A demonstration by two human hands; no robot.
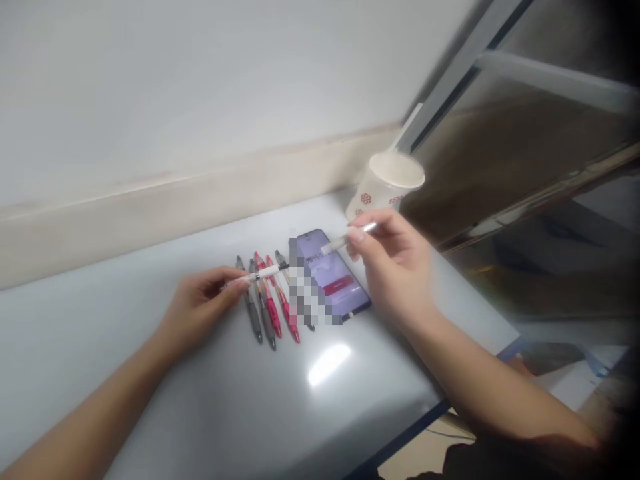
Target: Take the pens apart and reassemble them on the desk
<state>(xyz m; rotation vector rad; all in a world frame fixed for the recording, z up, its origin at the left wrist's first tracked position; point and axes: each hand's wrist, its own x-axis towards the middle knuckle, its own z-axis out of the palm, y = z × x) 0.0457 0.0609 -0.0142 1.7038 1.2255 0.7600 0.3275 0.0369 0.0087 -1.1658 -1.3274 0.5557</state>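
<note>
A reflected light [330, 364] glints on a pale worktop [200, 407] set against a grey-white wall [200, 80] with a cream lower band [150, 220]; beige floor [415, 443] shows below.

1. Hands: two in view, one left hand [203, 300] and one right hand [397, 263].
2. Held items: two, one per hand. Left, one white pen [269, 272]; right, one white cap-like piece [337, 245].
3. Grey pens [253, 317] lying on the tabletop [210, 393]: three counted. The third is partly covered by blurred blocks, so this figure is probable rather than certain.
4. Red pens [289, 315] lying there: two.
5. Lying pens, both colours: five; with the white one in hand, six.
6. Phone [340, 283]: one.
7. Paper cup [377, 181]: one.
8. Tabletop carrying the pens, phone and cup: one.
</note>
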